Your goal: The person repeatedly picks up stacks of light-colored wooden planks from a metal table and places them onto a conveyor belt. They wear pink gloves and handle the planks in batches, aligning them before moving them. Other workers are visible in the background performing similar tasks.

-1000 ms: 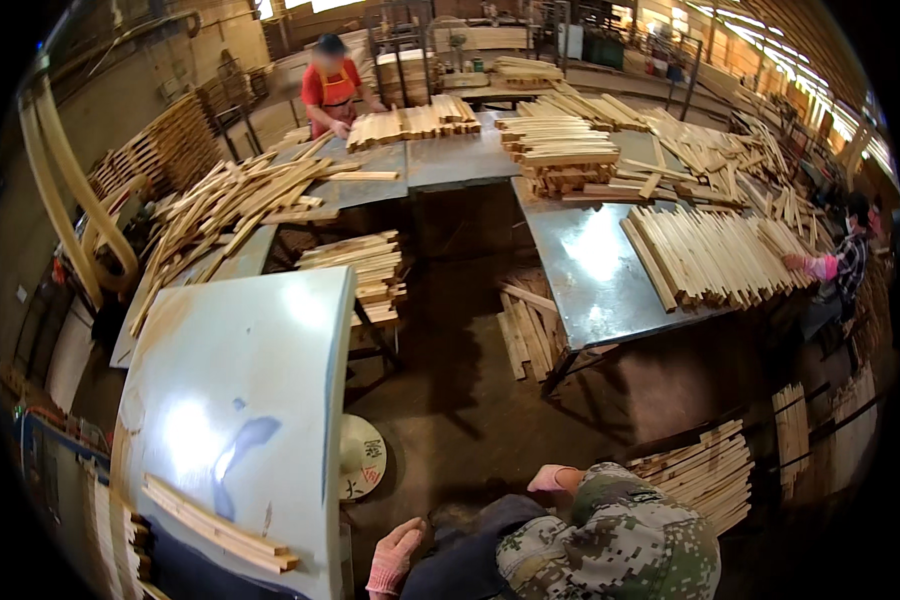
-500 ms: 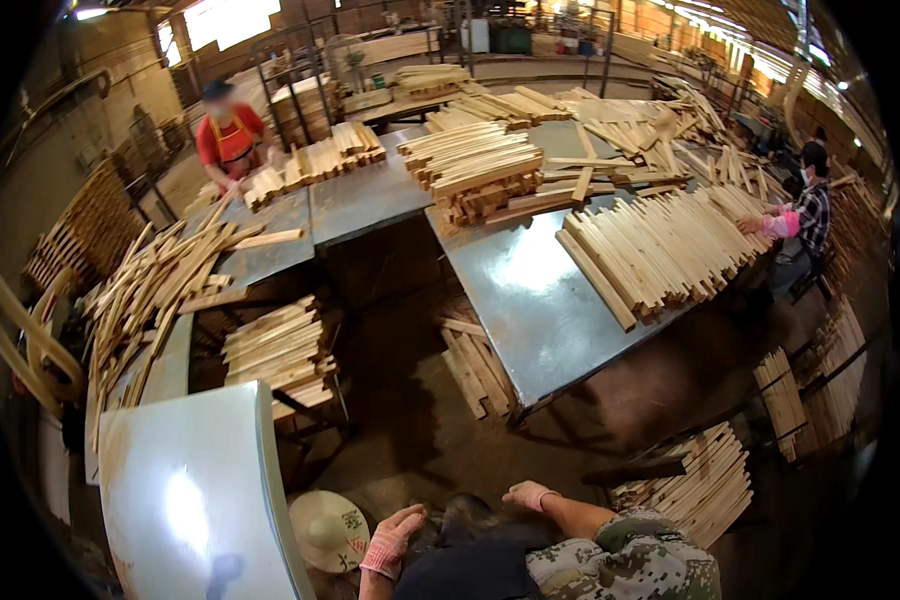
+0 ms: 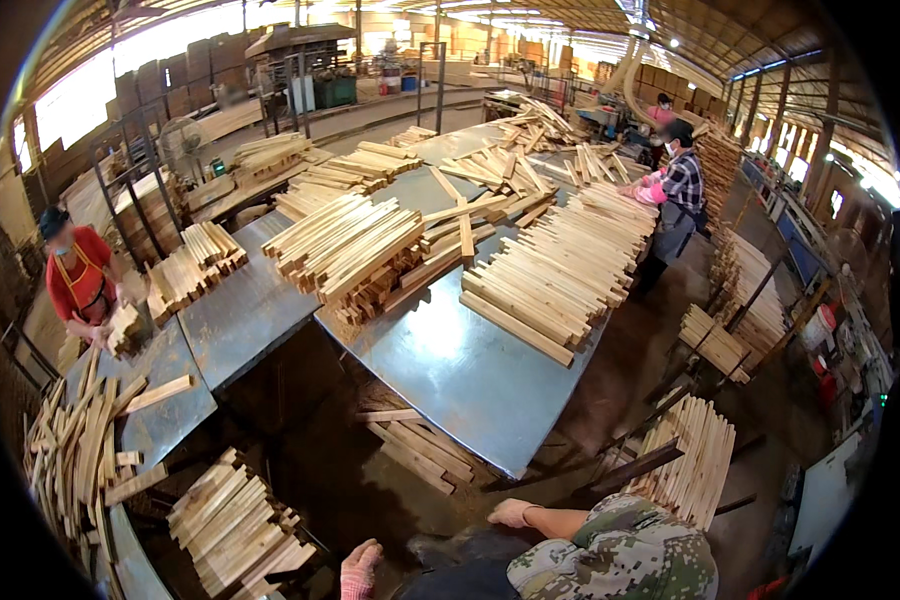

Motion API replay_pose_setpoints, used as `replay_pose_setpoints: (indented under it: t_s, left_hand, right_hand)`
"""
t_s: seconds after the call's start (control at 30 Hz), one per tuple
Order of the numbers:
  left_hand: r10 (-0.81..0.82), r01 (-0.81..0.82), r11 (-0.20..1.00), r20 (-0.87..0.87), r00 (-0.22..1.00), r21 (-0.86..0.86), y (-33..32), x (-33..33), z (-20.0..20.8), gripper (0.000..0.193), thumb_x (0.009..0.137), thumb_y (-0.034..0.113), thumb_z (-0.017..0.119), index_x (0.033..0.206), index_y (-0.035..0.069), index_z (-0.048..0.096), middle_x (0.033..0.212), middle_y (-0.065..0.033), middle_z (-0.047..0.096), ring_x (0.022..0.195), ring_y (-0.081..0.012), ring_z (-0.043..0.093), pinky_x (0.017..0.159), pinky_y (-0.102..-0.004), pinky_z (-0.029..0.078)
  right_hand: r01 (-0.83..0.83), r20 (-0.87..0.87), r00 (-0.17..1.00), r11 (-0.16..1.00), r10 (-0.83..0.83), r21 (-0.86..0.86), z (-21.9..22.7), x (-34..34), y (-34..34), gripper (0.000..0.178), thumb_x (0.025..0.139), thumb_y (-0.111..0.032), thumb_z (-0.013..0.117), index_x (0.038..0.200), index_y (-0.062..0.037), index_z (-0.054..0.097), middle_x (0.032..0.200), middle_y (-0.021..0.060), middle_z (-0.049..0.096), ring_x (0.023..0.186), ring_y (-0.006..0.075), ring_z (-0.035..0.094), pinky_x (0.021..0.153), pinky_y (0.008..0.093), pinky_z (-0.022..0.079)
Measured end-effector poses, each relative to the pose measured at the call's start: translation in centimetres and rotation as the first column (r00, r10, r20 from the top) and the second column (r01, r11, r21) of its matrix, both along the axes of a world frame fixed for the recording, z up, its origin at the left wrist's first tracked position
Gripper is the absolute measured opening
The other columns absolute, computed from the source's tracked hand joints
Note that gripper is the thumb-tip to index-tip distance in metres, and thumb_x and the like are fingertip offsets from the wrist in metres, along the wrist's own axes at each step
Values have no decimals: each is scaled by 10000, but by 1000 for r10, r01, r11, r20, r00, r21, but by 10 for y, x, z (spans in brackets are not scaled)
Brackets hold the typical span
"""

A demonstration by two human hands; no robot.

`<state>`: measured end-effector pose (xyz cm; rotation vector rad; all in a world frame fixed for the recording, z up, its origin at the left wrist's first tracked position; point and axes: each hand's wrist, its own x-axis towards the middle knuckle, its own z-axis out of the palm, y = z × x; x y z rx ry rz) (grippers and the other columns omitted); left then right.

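The right hand (image 3: 513,512), gloved, points its bent fingers toward the left, in front of the near corner of a metal table (image 3: 500,415); whether they are clenched or loose I cannot tell. The left hand (image 3: 360,568), in a pinkish glove, stands at the lower edge with its fingers upward and bent, and its grip cannot be made out either. Nearest the right hand, loose boards (image 3: 417,455) lie low beside the table, most with their long axis running from upper left to lower right. Left of the left hand sits a stack of strips (image 3: 235,520), long axis from lower left to upper right. To the right of the camouflage sleeve (image 3: 625,550), another bundle (image 3: 685,450) points mostly away from the wearer. On the table, a wide row of sticks (image 3: 560,275) slants from upper left to lower right, while the pile (image 3: 345,245) beside it runs toward the upper right. Farther out, a person in a checked shirt (image 3: 682,185) reaches to the row's far end, and a person in red (image 3: 80,275) handles short blocks (image 3: 125,330).
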<state>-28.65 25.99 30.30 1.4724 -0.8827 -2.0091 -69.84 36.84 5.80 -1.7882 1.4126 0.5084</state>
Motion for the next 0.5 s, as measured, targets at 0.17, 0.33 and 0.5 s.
replay_pose_setpoints:
  t_s: [0.17, 0.33, 0.5]
  left_hand:
    - [-147, 157, 978, 74, 986, -141, -98, 32, -61, 467, 1014, 249, 751, 1393, -15, 686, 1292, -103, 738, 1183, -192, 672, 1036, -334, 545]
    - [-202, 229, 957, 157, 967, -181, -183, 37, -107, 470, 1013, 273, 759, 1385, -7, 692, 1267, -87, 734, 1144, -181, 666, 995, -311, 547]
    - [-203, 225, 974, 393, 897, -11, -267, 48, -132, 413, 998, 365, 748, 1183, -3, 765, 1065, -82, 767, 984, -193, 682, 923, -348, 551]
  right_hand:
    - [735, 208, 607, 642, -767, 220, 38, 60, -100, 561, 998, -424, 608, 1413, -52, 674, 1468, 187, 650, 1376, 382, 588, 1145, 466, 457]
    - [623, 60, 747, 729, -662, 283, 18, 68, -178, 629, 978, -492, 603, 1424, -54, 673, 1459, 181, 663, 1379, 372, 592, 1149, 474, 447]
    - [513, 87, 839, 834, -538, 203, -36, 51, -267, 543, 1002, -463, 596, 1299, -32, 740, 1377, 205, 707, 1293, 401, 646, 1099, 486, 478]
